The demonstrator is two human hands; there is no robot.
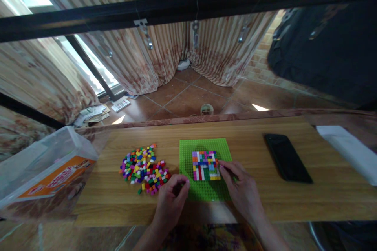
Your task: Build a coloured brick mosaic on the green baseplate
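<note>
A patch of multicoloured building bricks (205,166) is set on a green studded baseplate (185,147). My right hand (240,182) reaches the patch's right edge, thumb and index finger together around what looks like a small orange brick. The fingertips partly hide it. Over the baseplate's lower left edge, my left hand (172,196) is curled with thumb and fingertips pinched; whether anything is between them is too small to make out. Left of that hand, a loose pile of small coloured bricks (144,168) lies on the wooden table (250,141).
A black phone (287,159) lies to the right, with a white sheet (347,151) beyond it. A clear plastic box (79,145) with an orange label stands at the left table end. A dark metal bar (176,8) crosses above, before striped curtains (165,55).
</note>
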